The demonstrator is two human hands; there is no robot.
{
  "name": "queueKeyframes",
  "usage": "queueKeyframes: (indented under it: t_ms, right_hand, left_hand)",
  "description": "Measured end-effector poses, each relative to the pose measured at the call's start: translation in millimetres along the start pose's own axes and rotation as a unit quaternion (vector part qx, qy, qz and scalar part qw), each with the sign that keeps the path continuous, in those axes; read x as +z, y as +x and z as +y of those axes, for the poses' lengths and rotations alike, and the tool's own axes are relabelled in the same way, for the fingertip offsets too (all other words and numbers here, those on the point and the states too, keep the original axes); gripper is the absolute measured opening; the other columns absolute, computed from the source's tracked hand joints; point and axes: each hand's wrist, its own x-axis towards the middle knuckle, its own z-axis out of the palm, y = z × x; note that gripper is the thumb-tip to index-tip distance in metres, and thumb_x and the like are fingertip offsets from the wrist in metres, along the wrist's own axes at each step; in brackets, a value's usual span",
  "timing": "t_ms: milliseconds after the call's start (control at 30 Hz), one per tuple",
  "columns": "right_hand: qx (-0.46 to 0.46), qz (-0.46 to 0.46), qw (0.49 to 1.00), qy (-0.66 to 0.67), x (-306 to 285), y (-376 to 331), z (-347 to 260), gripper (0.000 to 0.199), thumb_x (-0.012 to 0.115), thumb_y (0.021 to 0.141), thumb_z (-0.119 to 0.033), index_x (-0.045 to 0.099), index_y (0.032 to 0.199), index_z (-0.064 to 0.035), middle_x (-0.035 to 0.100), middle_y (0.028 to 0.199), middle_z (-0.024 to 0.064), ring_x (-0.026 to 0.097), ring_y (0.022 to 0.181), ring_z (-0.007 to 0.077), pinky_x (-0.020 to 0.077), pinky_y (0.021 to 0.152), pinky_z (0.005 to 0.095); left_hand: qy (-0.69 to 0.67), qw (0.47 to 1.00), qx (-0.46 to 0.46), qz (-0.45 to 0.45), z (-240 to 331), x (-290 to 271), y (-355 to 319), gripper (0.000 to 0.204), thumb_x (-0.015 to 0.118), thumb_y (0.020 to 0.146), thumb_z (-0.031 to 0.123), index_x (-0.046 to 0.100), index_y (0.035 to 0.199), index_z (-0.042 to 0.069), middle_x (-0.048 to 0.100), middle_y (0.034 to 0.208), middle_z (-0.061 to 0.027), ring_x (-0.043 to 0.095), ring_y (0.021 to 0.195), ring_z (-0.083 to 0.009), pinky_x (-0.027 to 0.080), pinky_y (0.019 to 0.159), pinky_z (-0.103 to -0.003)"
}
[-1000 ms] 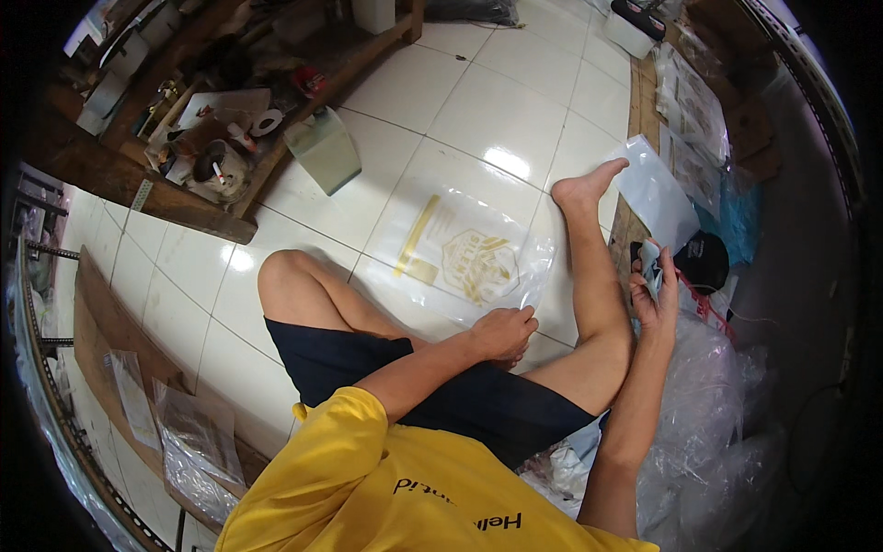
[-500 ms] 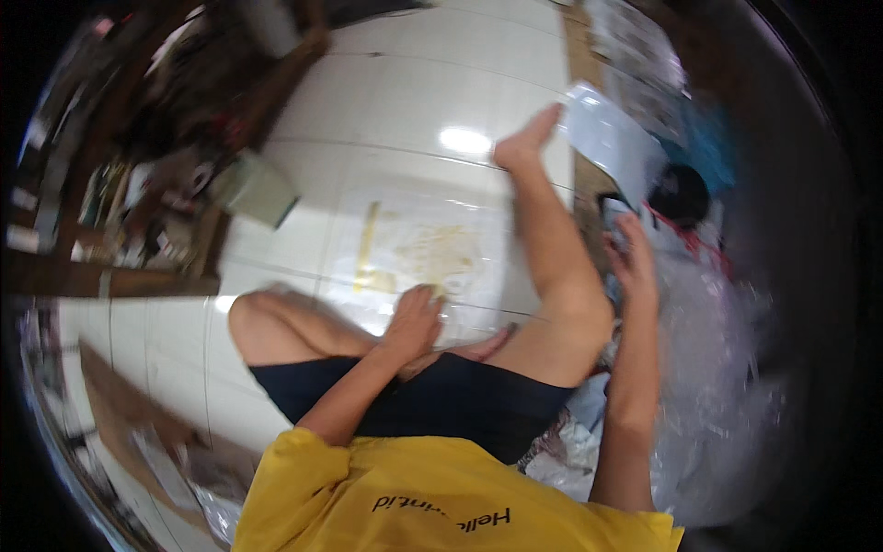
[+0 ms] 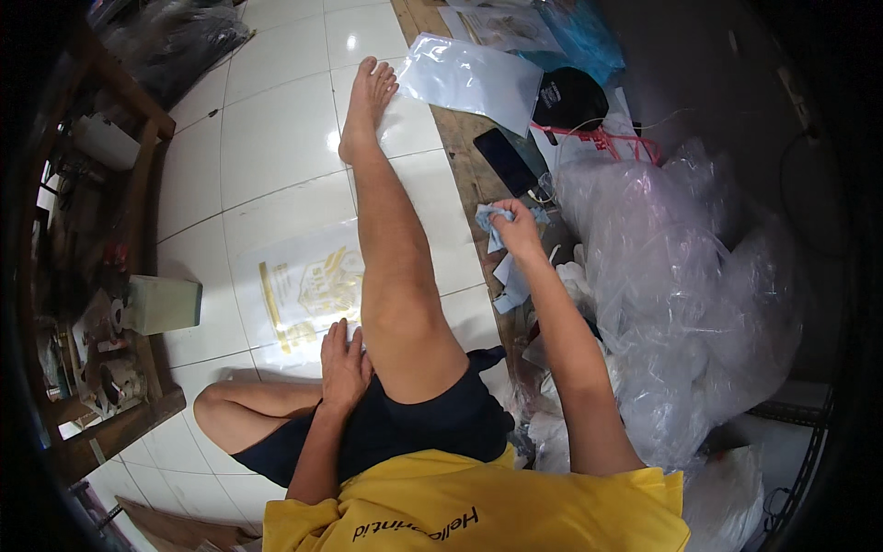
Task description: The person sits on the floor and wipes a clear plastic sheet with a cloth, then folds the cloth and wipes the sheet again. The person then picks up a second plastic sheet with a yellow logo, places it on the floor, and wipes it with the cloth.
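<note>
Right hand slid back off the phone, pinching a pale blue cloth; left hand lay loosely spread at the near edge of the gold-printed clear sheet on the tiles, so only 1 hand was by it.

The right hand pinches a crumpled pale-blue cloth near a black phone. The left hand lies by a clear printed sheet on the tiled floor; whether they touch is hard to tell.
</note>
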Motion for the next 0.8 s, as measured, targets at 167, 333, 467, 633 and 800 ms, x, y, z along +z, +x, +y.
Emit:
queueKeyframes:
  t_ms: [167,333,467,633,800]
  right_hand:
    - [-0.013,0.081,0.990,-0.117,-17.7,21.8,10.6,0.024,0.072,0.084,-0.017,0.068,0.105,-0.0051,0.074,0.097,0.0112,0.070,0.086,0.0254,0.0535,0.081,0.0379]
    - [-0.084,0.158,0.956,-0.233,-48.1,-12.1,2.9,0.026,0.068,0.088,-0.016,0.068,0.111,-0.0047,0.072,0.105,0.0185,0.070,0.095,0.0354,0.0531,0.088,0.0445]
    - [-0.078,0.196,0.937,-0.277,-89.2,-18.4,19.1,0.029,0.068,0.089,-0.015,0.066,0.116,-0.0039,0.070,0.108,0.0224,0.068,0.101,0.0373,0.0526,0.089,0.0465]
    - [-0.040,0.196,0.906,-0.374,-64.4,0.6,44.9,0.042,0.073,0.087,-0.019,0.061,0.124,-0.0040,0.070,0.104,0.0206,0.068,0.097,0.0382,0.0531,0.088,0.0454]
    - [-0.049,0.174,0.892,-0.415,-58.7,9.2,65.1,0.037,0.072,0.091,-0.020,0.061,0.123,-0.0047,0.069,0.106,0.0148,0.068,0.097,0.0326,0.0546,0.085,0.0416]
  left_hand:
    - [-0.089,0.993,-0.063,-0.037,11.8,-14.1,3.6,0.046,0.068,0.083,0.011,0.062,0.126,-0.002,0.042,0.149,-0.0305,0.036,0.139,-0.0481,0.028,0.117,-0.056]
    - [-0.093,0.990,-0.085,-0.057,1.3,-11.0,-6.8,0.045,0.068,0.083,0.010,0.063,0.126,-0.001,0.043,0.147,-0.0303,0.038,0.138,-0.0473,0.029,0.117,-0.056]
    - [-0.031,0.999,-0.026,0.000,2.8,-11.6,-17.6,0.044,0.067,0.085,0.010,0.063,0.127,0.000,0.045,0.145,-0.0296,0.041,0.136,-0.0467,0.029,0.116,-0.057]
    - [-0.004,1.000,-0.029,0.005,8.8,-15.3,-17.3,0.044,0.068,0.086,0.010,0.062,0.128,-0.001,0.046,0.145,-0.0286,0.042,0.135,-0.0458,0.030,0.115,-0.057]
    - [-0.004,0.999,-0.045,0.017,12.4,-19.3,-23.5,0.044,0.068,0.086,0.011,0.062,0.127,-0.003,0.046,0.145,-0.0279,0.043,0.134,-0.0455,0.031,0.116,-0.054]
